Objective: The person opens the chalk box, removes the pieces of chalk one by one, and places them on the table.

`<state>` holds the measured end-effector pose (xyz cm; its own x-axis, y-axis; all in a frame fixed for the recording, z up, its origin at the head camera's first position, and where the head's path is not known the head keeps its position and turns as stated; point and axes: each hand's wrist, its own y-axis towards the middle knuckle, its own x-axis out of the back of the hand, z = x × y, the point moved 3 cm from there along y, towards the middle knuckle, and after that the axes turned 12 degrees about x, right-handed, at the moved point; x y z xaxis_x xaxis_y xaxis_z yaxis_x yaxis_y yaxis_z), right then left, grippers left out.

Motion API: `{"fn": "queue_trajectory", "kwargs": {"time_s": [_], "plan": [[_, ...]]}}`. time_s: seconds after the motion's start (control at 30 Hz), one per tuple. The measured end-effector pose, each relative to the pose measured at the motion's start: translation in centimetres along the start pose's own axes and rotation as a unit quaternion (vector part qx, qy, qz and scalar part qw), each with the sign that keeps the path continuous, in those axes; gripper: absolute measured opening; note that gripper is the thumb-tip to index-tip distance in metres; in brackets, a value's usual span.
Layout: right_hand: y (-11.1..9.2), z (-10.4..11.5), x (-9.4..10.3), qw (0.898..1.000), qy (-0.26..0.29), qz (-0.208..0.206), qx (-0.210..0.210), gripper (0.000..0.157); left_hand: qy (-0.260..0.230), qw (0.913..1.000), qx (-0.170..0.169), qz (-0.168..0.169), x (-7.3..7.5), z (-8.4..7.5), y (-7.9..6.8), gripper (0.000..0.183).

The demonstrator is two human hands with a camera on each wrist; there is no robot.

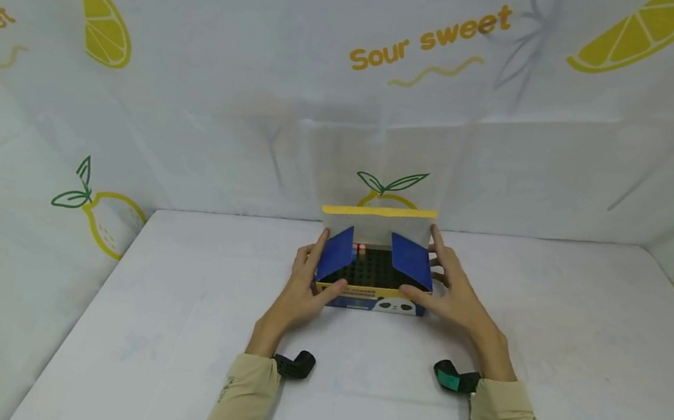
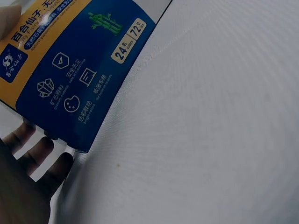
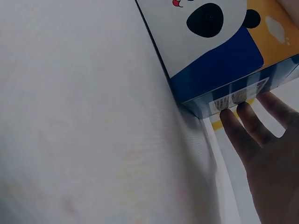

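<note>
My left hand (image 1: 304, 286) and right hand (image 1: 452, 300) spread wide, fingers mostly straight, at either end of a blue-and-yellow box (image 1: 355, 304), thumbs against its front rim, fingertips touching its ends. It sits near the tabletop's (image 1: 342, 419) far edge, about midway between the side edges. Inside, a few sticks (image 1: 361, 250) stand toward the left rear of the black insert (image 1: 375, 270); behind, the lid (image 1: 377, 226) stands raised.

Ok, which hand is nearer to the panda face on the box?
The right hand is nearer: it is at the right end of the box, thumb just above the panda face; the left hand is at the opposite end, left of the face.
</note>
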<state>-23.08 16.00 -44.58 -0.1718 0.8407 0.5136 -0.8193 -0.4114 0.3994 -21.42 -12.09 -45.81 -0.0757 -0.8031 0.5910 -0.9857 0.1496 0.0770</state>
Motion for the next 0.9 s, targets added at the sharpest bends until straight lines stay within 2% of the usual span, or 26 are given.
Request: {"fn": "queue_trajectory", "kwargs": {"time_s": [0.13, 0.33, 0.63, 0.9], "plan": [[-0.11, -0.07, -0.05, 1.0, -0.001, 0.013, -0.008, 0.105, -0.005, 0.9996, 0.029, 0.007, -0.02, -0.06, -0.03, 0.098], [-0.37, -0.12, -0.05, 0.999, 0.005, 0.027, -0.038, 0.096, -0.026, 0.9982, 0.052, 0.014, -0.05, 0.04, 0.04, 0.103], [-0.45, 0.24, 0.19, 0.996, -0.022, 0.037, -0.073, 0.092, -0.039, 0.9973, 0.06, 0.018, -0.02, 0.35, 0.19, 0.104], [-0.48, 0.08, 0.1, 0.995, -0.013, 0.044, -0.093, 0.093, -0.042, 0.9974, 0.056, 0.018, 0.02, 0.58, 0.18, 0.102]]}}
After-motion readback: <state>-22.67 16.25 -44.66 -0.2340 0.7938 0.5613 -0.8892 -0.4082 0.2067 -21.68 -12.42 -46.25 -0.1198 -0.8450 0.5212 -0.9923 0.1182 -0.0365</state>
